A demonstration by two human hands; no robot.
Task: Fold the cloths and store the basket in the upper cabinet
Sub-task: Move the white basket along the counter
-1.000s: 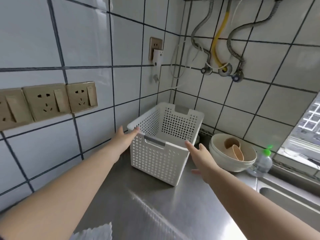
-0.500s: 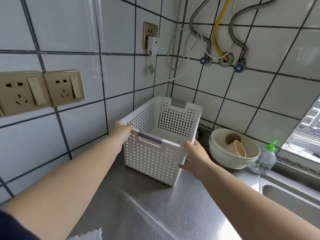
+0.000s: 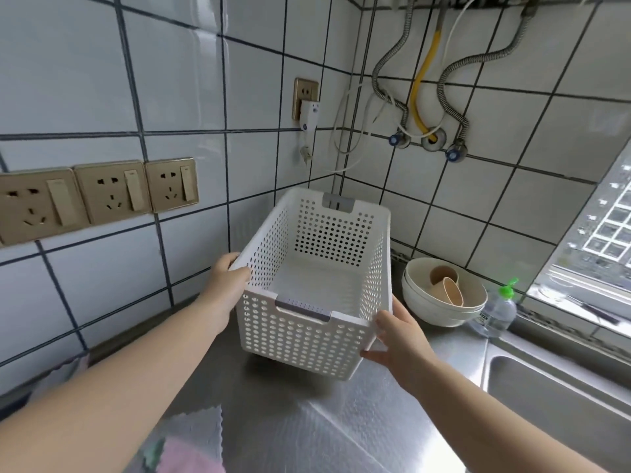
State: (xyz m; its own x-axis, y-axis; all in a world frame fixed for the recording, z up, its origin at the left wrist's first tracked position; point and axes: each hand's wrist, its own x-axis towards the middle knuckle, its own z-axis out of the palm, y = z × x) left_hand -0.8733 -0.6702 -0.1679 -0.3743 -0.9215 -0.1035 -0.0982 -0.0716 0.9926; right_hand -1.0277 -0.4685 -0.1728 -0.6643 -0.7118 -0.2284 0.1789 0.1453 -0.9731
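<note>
A white perforated plastic basket (image 3: 300, 339) with grey handle inserts is empty and lifted slightly off the steel counter (image 3: 307, 421), tilted toward me. My left hand (image 3: 227, 285) grips its left rim near the front corner, thumb inside. My right hand (image 3: 399, 339) holds the right front corner, thumb on the rim and fingers along the side wall. Cloths (image 3: 191, 445), grey-white and pink, lie at the counter's near edge under my left forearm, partly cut off by the frame.
Stacked cream bowls (image 3: 444, 312) holding two brown cups stand right of the basket, with a green-capped bottle (image 3: 495, 312) beside them. A sink (image 3: 560, 390) lies at the right. Tiled walls carry sockets (image 3: 112, 192), hoses (image 3: 423, 83) and a plugged adapter (image 3: 309, 114). No cabinet shows.
Both hands closed on the basket's sides and raised it off the counter toward me. The view shifted down, showing more of the cloths.
</note>
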